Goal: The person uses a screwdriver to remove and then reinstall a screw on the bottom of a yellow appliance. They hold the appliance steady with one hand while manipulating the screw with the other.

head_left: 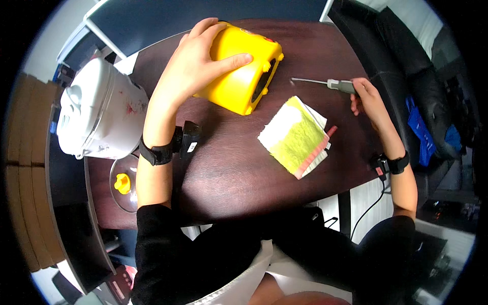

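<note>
A bright yellow appliance point(229, 84) lies tipped on its side on the dark brown table, its small feet and dark underside facing right. My left hand point(195, 63) is wrapped over its upper left part, thumb pressed along the near side. In my right hand point(370, 99) is a screwdriver point(338, 85) with a grey handle. Its thin shaft points left toward the appliance, and the tip is apart from it. Between the hands and nearer to me lies a folded towel point(297, 134) in yellow-green, white and pink. A small red piece point(332, 131) sticks out beside its right edge.
At the left stands a white rice cooker point(104, 112). Nearer, a clear glass lid with a yellow knob point(122, 183) lies partly behind my left forearm. A black couch point(391, 66) is beyond the table's right edge. A black cable point(367, 211) hangs near my right wrist.
</note>
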Motion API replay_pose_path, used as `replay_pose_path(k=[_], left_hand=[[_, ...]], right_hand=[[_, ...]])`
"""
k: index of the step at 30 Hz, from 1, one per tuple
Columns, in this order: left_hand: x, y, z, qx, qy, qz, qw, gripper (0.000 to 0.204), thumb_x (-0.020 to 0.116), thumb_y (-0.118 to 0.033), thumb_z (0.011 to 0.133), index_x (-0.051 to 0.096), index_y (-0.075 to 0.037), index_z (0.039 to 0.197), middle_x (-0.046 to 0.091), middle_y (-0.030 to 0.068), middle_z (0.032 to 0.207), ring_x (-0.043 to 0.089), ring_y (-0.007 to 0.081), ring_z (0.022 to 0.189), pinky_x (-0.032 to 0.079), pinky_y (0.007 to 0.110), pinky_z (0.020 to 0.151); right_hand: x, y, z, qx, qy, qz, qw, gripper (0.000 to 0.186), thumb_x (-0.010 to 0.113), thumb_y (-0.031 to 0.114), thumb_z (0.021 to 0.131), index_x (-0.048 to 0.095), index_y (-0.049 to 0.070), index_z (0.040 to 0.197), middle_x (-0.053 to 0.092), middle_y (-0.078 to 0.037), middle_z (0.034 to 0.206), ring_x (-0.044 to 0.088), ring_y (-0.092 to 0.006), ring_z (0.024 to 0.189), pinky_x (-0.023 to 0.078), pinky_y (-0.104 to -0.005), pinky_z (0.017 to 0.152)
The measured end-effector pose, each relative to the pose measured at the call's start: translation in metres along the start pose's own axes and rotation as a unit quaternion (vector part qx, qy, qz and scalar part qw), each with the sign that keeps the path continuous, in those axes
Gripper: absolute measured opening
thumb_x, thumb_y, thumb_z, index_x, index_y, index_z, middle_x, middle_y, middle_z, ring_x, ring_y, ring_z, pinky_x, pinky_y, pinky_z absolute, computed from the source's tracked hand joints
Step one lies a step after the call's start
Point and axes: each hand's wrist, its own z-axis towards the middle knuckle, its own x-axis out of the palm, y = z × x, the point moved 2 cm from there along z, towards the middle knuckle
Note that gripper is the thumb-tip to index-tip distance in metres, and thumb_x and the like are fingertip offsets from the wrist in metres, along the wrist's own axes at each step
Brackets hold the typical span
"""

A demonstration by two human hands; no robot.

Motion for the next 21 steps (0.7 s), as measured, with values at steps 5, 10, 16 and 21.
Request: replay_pose_path(k=[5, 10, 16, 21], left_hand=[[0.0, 0.006, -0.007, -0.063, 0.006, -0.103, 0.993, 0.039, 0.051, -0.022, 0.089, 0.046, -0.005, 0.124, 0.052, 0.0177, 0.117, 0.054, 0.0298, 0.105, 0.042, 0.034, 0.091], [-0.007, 0.024, -0.019, -0.246, 0.005, -0.341, 0.907, 0.035, 0.048, -0.021, 0.092, 0.048, -0.002, 0.121, 0.06, 0.0123, 0.103, 0.056, 0.0185, 0.094, 0.043, 0.026, 0.084], [-0.006, 0.003, -0.028, -0.324, -0.022, -0.463, 0.825, 0.032, 0.049, -0.023, 0.092, 0.054, 0.004, 0.108, 0.06, 0.0085, 0.094, 0.056, 0.0137, 0.087, 0.043, 0.024, 0.08], [-0.003, 0.004, -0.035, -0.318, -0.058, -0.496, 0.806, 0.028, 0.05, -0.018, 0.091, 0.053, 0.004, 0.108, 0.059, 0.0078, 0.094, 0.056, 0.0132, 0.087, 0.043, 0.024, 0.078]], right_hand=[[0.008, -0.015, 0.004, -0.103, 0.003, -0.212, 0.972, 0.023, 0.05, 0.025, 0.089, 0.051, 0.005, 0.1, 0.054, -0.007, 0.075, 0.057, -0.02, 0.063, 0.045, -0.0303, 0.054], [0.028, 0.01, 0.011, -0.348, -0.035, -0.408, 0.843, 0.034, 0.059, 0.029, 0.084, 0.053, 0.0, 0.101, 0.055, -0.017, 0.101, 0.055, -0.0312, 0.095, 0.044, -0.0386, 0.08], [0.127, 0.112, 0.002, -0.421, -0.008, -0.298, 0.857, 0.071, 0.061, 0.057, 0.074, 0.047, 0.004, 0.12, 0.05, -0.016, 0.119, 0.053, -0.0293, 0.109, 0.045, -0.0376, 0.089], [0.157, 0.12, 0.023, -0.402, 0.027, -0.327, 0.855, 0.089, 0.064, 0.066, 0.062, 0.046, 0.003, 0.122, 0.052, -0.017, 0.117, 0.055, -0.0297, 0.105, 0.047, -0.0372, 0.086]])
